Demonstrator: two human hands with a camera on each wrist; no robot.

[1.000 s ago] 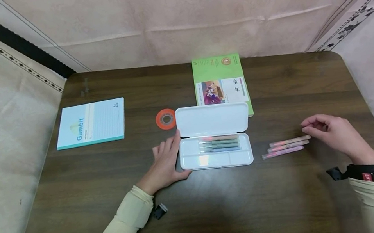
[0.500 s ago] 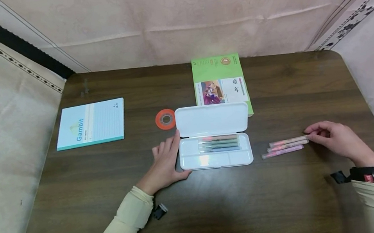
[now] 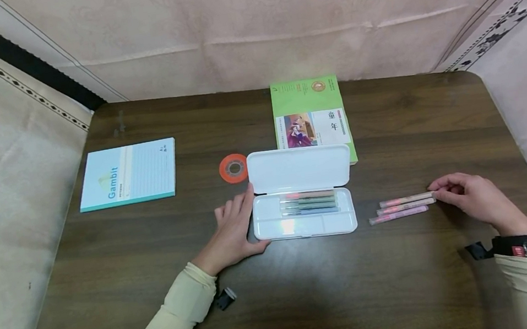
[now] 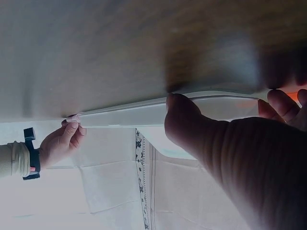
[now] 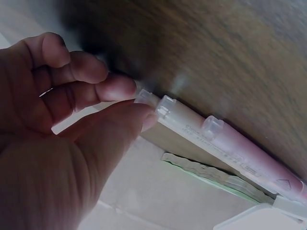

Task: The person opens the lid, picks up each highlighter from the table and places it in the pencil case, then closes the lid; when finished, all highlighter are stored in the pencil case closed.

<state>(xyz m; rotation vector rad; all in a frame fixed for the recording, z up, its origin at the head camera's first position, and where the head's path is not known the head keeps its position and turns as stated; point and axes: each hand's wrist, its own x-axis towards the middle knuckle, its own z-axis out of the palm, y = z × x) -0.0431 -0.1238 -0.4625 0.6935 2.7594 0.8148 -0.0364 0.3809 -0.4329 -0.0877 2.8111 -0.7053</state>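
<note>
A white pencil case (image 3: 305, 227) lies with its lid (image 3: 299, 168) folded back, in the middle of the table. Several slim pens (image 3: 310, 201) with green, blue and pink parts lie in it. My left hand (image 3: 230, 233) holds the case's left end, thumb along the front edge and index finger near the hinge. To the right of the case lie three pink pens (image 3: 402, 214) side by side. With thumb and index finger, my right hand (image 3: 470, 198) pinches the right end of the farthest pen (image 3: 404, 200). In the right wrist view, its clear tip (image 5: 145, 97) sits between the fingertips.
Behind the lid lies a green book (image 3: 305, 100), partly covered by it. An orange tape roll (image 3: 233, 168) sits next to the lid's left side. A light blue notebook (image 3: 127, 174) is at the table's left. Pale cloth (image 3: 236, 29) hangs around the wooden table (image 3: 336, 299).
My right hand has come down slightly toward the table and taken the end of the farthest pink pen. The left hand and the pencil case have stayed in place.
</note>
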